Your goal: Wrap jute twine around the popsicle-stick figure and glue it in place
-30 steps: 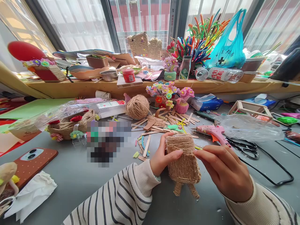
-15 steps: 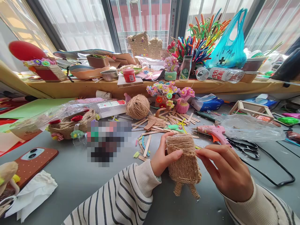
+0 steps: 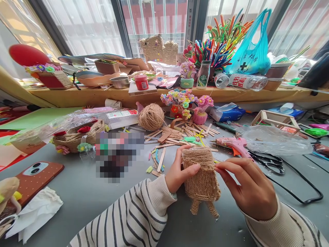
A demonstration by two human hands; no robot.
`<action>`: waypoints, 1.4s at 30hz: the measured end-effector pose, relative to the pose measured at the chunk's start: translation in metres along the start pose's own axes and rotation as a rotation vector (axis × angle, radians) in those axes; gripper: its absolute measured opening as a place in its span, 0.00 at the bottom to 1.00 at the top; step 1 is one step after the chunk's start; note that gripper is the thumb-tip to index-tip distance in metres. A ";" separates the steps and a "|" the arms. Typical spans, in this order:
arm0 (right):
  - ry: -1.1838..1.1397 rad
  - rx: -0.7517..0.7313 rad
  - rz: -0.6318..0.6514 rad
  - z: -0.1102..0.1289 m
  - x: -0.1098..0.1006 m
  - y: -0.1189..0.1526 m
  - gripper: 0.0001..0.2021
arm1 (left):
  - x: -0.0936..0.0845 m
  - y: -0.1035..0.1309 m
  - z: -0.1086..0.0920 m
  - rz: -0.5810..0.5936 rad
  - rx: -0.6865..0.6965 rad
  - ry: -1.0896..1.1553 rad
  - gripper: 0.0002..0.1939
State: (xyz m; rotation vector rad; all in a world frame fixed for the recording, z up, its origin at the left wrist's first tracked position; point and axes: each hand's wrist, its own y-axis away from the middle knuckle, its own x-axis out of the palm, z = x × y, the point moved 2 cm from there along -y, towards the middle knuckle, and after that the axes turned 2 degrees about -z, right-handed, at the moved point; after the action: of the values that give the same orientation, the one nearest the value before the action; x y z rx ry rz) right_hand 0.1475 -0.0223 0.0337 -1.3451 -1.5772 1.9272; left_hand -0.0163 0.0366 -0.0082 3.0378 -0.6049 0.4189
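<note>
My left hand (image 3: 181, 171) grips a small twine-wrapped craft piece (image 3: 202, 181) from its left side, thumb lying across the front. The piece is boxy, covered in rows of brown jute twine, with two short wrapped legs pointing toward me. At its right edge my right hand (image 3: 250, 190) has thumb and forefinger pinched together; what lies between the fingertips is too small to make out. A ball of jute twine (image 3: 151, 117) rests farther back on the grey table (image 3: 102, 209). To the right lies a pink glue gun (image 3: 232, 145).
Wooden craft sticks (image 3: 161, 159) are scattered behind the piece. Black scissors (image 3: 269, 163) and a black cable (image 3: 312, 187) lie at right. A brown phone (image 3: 41, 173) and a crumpled tissue (image 3: 41, 214) are at left. Crocheted-looking flowers (image 3: 203, 103) stand near the ledge (image 3: 89, 94).
</note>
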 end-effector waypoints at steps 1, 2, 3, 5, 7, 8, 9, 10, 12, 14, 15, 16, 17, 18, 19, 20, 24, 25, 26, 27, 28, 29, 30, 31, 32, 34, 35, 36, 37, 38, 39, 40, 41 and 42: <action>0.006 0.001 0.000 0.000 0.000 0.000 0.05 | 0.000 0.000 0.000 0.001 0.000 0.002 0.36; 0.012 0.005 0.000 0.000 0.000 0.000 0.05 | 0.000 0.000 0.000 0.003 0.001 0.004 0.36; 0.016 0.011 0.001 0.000 0.000 0.000 0.05 | 0.000 0.000 0.000 0.005 0.001 0.003 0.36; 0.010 0.024 0.008 0.000 0.000 0.001 0.05 | 0.000 0.000 0.000 0.009 0.005 0.003 0.36; -0.008 0.034 0.011 0.000 0.001 0.001 0.05 | -0.001 0.000 0.000 0.008 0.006 0.001 0.36; -0.018 0.037 0.010 0.000 0.001 0.001 0.05 | -0.001 0.000 0.000 0.008 0.005 0.000 0.36; -0.026 0.041 0.008 0.000 0.001 0.001 0.05 | -0.001 0.000 0.001 0.008 0.003 0.000 0.36; -0.033 0.042 0.007 0.000 0.001 0.002 0.05 | -0.001 0.000 0.001 0.010 0.001 0.003 0.36; -0.044 0.045 0.008 0.000 0.001 0.002 0.05 | -0.001 0.000 0.001 0.013 -0.004 0.012 0.36; -0.047 0.044 0.011 0.000 0.001 0.002 0.05 | -0.001 0.000 0.001 0.015 -0.009 0.021 0.36; -0.048 0.044 0.012 0.000 0.001 0.002 0.04 | -0.001 0.000 0.001 0.016 -0.013 0.026 0.37; -0.047 0.044 0.014 0.000 0.001 0.003 0.04 | 0.000 0.000 0.001 0.018 -0.017 0.031 0.37; -0.045 0.045 0.015 0.000 0.001 0.003 0.04 | 0.000 0.000 0.001 0.020 -0.018 0.036 0.37; -0.042 0.046 0.015 0.000 0.001 0.003 0.04 | 0.000 0.000 0.001 0.022 -0.019 0.041 0.37; -0.039 0.047 0.015 0.000 0.000 0.003 0.04 | 0.000 0.000 0.001 0.024 -0.021 0.043 0.37; -0.037 0.047 0.014 0.001 0.000 0.003 0.04 | 0.001 0.000 0.001 0.025 -0.022 0.042 0.37; -0.027 0.056 0.010 0.001 0.000 0.001 0.04 | 0.001 0.000 0.000 0.018 -0.022 0.028 0.37; -0.026 0.062 0.008 0.002 0.000 0.001 0.04 | 0.001 0.000 0.000 0.014 -0.018 0.027 0.37; -0.027 0.066 0.004 0.002 0.000 0.001 0.05 | 0.000 0.001 0.000 0.008 -0.014 0.027 0.36; -0.029 0.071 0.000 0.002 0.000 0.001 0.05 | 0.000 0.001 0.000 0.004 -0.010 0.027 0.36; -0.033 0.076 -0.005 0.003 0.000 0.001 0.05 | 0.000 0.001 0.000 0.001 -0.007 0.028 0.36; -0.037 0.082 -0.009 0.003 0.000 0.001 0.06 | 0.000 0.001 0.000 -0.001 -0.005 0.029 0.36; -0.040 0.087 -0.014 0.003 0.000 0.001 0.06 | 0.000 0.001 0.000 -0.002 -0.005 0.033 0.36; -0.042 0.094 -0.017 0.003 -0.001 0.001 0.06 | 0.000 0.001 0.000 -0.002 -0.009 0.040 0.35; -0.044 0.100 -0.019 0.003 -0.001 0.001 0.07 | 0.000 0.001 0.000 -0.001 -0.017 0.050 0.35; -0.051 0.109 -0.019 0.002 -0.002 0.002 0.08 | 0.001 0.002 -0.001 -0.003 -0.040 0.078 0.35; -0.056 0.112 -0.019 0.002 -0.002 0.002 0.08 | 0.002 0.002 -0.002 -0.005 -0.051 0.093 0.35; -0.062 0.115 -0.018 0.001 -0.002 0.003 0.08 | 0.002 0.002 -0.002 -0.007 -0.061 0.108 0.35; -0.069 0.118 -0.016 0.001 -0.002 0.003 0.09 | 0.003 0.002 -0.003 -0.010 -0.068 0.120 0.35; -0.076 0.120 -0.014 0.001 -0.002 0.004 0.09 | 0.003 0.002 -0.003 -0.011 -0.072 0.130 0.35; -0.083 0.120 -0.012 0.000 -0.002 0.004 0.09 | 0.003 0.002 -0.004 -0.009 -0.075 0.137 0.35; -0.090 0.120 -0.011 0.000 -0.002 0.004 0.09 | 0.004 0.002 -0.004 -0.007 -0.078 0.143 0.34; -0.096 0.120 -0.012 0.000 -0.002 0.004 0.09 | 0.004 0.002 -0.004 -0.003 -0.082 0.151 0.34; -0.102 0.120 -0.013 0.000 -0.002 0.005 0.09 | 0.004 0.002 -0.004 0.001 -0.085 0.162 0.34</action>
State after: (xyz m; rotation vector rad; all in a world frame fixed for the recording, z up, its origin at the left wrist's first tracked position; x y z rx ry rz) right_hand 0.1505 -0.0254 0.0309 -1.2032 -1.4841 2.0765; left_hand -0.0151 0.0335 -0.0035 2.8874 -0.5977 0.6156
